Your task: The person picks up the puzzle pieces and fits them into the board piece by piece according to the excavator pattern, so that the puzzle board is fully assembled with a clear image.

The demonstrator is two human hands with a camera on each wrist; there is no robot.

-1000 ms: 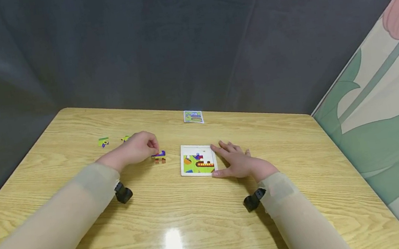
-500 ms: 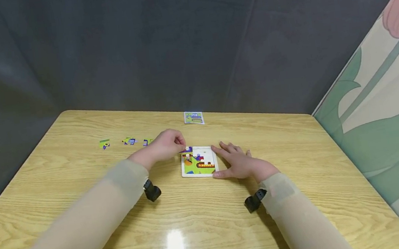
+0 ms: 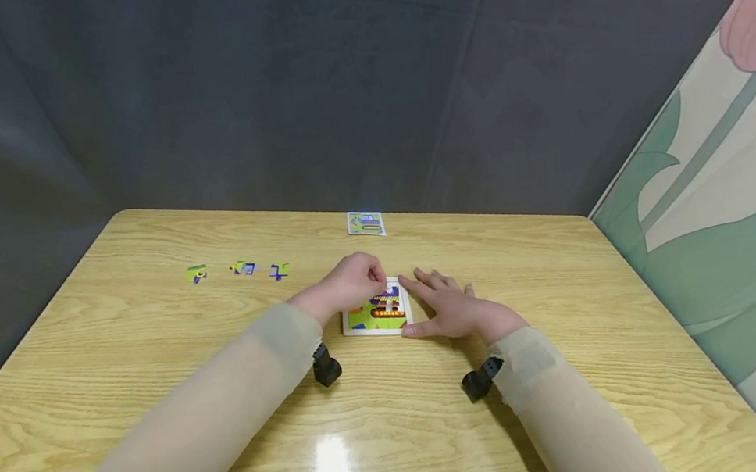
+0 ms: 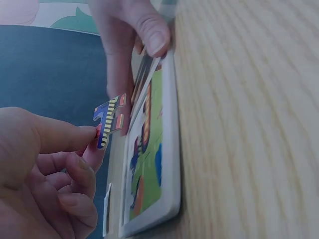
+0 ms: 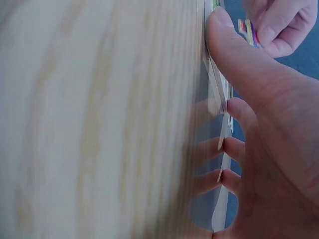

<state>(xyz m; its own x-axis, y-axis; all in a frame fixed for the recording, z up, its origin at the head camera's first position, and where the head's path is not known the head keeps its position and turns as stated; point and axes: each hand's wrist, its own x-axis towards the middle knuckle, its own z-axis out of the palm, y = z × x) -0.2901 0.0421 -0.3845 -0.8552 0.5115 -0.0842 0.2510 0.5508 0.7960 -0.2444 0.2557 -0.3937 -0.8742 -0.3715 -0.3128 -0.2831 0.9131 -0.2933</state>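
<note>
My left hand (image 3: 350, 283) pinches a jigsaw puzzle piece (image 4: 108, 119) between thumb and finger. The piece has blue, a yellow-black striped band and orange-red bits. It hangs over the white-rimmed puzzle board (image 3: 364, 334), apart from its surface in the left wrist view. On the board lie fitted pieces with a green ground and an orange-lit track; my left hand hides its upper left part. Fingers spread, my right hand (image 3: 453, 311) rests at the board's right edge, with thumb at the lower corner and index finger near the upper one.
Left of the board lie loose puzzle pieces: a green one (image 3: 197, 273), a green-and-blue one (image 3: 244, 268) and another blue-green one (image 3: 279, 271). A small picture card (image 3: 365, 223) lies near the table's far edge. A dark curtain (image 3: 330, 76) hangs behind the table.
My left hand has picked the striped puzzle piece up off the table and carried it right, over the board. The right hand has stayed at the board's edge.
</note>
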